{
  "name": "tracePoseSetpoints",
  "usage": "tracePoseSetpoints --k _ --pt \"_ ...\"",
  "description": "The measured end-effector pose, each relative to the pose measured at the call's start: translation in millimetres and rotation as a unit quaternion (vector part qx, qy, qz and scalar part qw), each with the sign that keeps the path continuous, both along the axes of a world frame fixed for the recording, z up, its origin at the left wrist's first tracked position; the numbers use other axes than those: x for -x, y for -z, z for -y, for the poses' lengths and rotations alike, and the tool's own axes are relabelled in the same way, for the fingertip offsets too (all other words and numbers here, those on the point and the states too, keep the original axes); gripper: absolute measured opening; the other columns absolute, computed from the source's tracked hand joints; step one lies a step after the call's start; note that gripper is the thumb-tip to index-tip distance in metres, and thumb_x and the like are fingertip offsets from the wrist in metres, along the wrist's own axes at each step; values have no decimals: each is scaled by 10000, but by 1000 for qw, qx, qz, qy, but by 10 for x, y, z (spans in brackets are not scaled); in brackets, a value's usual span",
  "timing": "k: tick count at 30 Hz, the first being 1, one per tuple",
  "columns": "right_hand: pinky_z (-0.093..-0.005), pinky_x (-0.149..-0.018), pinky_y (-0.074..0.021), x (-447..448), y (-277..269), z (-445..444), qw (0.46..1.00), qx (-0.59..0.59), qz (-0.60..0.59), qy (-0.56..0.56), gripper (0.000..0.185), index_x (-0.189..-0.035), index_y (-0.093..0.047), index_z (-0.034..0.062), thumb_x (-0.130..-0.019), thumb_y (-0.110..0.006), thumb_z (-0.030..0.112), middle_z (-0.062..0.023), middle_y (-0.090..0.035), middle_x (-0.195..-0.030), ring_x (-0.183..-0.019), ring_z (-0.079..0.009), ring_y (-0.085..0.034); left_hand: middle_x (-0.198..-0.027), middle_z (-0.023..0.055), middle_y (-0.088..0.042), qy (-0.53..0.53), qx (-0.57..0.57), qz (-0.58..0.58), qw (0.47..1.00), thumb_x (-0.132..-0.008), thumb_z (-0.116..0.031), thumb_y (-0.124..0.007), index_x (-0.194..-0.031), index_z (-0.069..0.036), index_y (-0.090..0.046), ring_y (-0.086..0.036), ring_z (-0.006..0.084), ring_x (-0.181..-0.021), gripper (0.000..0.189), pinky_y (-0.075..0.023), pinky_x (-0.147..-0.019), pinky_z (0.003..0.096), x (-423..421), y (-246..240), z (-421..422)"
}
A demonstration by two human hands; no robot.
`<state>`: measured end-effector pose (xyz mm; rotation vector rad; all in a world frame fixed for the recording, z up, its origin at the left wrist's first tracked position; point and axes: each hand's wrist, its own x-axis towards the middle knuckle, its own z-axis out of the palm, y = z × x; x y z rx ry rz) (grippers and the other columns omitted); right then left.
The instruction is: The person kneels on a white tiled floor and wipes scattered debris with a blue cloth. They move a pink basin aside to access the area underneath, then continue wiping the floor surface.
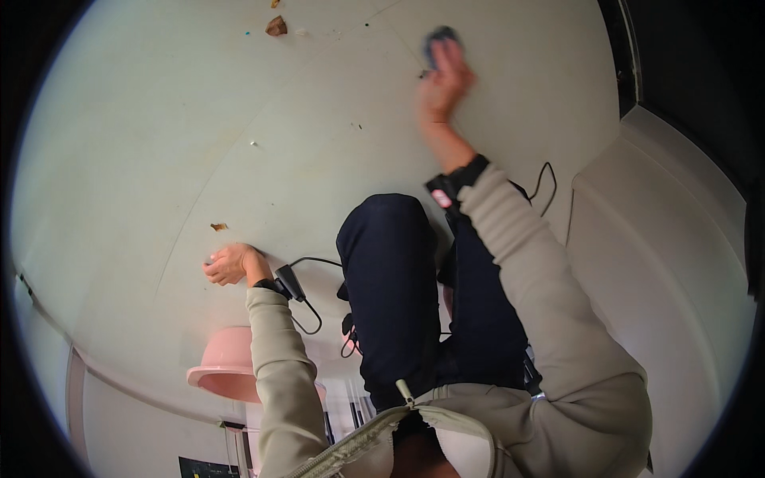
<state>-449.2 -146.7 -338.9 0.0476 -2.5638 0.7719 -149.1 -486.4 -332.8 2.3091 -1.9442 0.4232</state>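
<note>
My right hand (445,77), blurred, is stretched out over the pale floor (311,149) and holds a dark, rounded cloth or pad (443,43) against it. A small dark bit lies beside that wrist. At the left, my left hand (227,264) rests on the floor with its fingers curled; whether something is inside them cannot be seen. Just above it lies a torn brownish scrap (219,227). Farther up are a brown chunk (276,26) and several small crumbs. A small white bit (254,143) lies between them. Both wrists wear black straps.
A pink plastic basin (224,364) stands beside my left forearm. Black cables (311,259) with a small black box run from the left wrist towards my knees. A light wall or panel (645,197) bounds the right side, with a dark opening above it.
</note>
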Motion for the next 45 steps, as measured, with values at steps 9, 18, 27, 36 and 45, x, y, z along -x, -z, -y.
tracePoseSetpoints --k 9,18,27,36,45 --pt "-349 -924 -456 278 -491 650 894 433 113 1 462 -1152 -631 -14 -718 -479 -56 -135 -656 -1099 -986 -247 -614 -1215 123 -500 13 15 6 1000 -942 -256 -468 -1187 -72 -478 -495 308 -1083 307 -472 -791 430 3 6 1" --pt "-369 -698 -526 602 -80 -2647 891 192 68 407 192 -1024 -661 -27 -888 -536 24 -141 -673 -934 -803 -266 -640 -1268 118 -454 14 18 -44 999 -943 -234 -399 -1209 -86 -472 -449 328 -1126 313 -419 -837 480 -39 61 34" --pt "-460 -908 -379 1082 350 -351 996 -34 -30 78 353 -990 -696 145 -696 -555 12 -37 -632 -1186 -1072 -315 -495 -1271 128 -452 22 9 -44 999 -952 -233 -388 -1215 -77 -467 -465 339 -1099 316 -426 -823 474 -62 61 43" --pt "-388 -936 -433 738 -154 50 958 278 61 -25 422 -1116 -640 -16 -715 -512 -38 -156 -637 -1143 -1020 -298 -590 -1266 121 -464 44 21 -41 998 -925 -233 -423 -1203 -84 -474 -468 332 -1111 319 -417 -815 490 -45 13 2" --pt "-411 -785 -475 827 20 -3513 846 -65 250 466 251 -1037 -669 10 -903 -551 185 -168 -661 -1011 -922 -309 -622 -1218 123 -495 14 28 -22 999 -919 -217 -455 -1183 -95 -498 -475 331 -1103 294 -453 -792 493 -40 34 45"
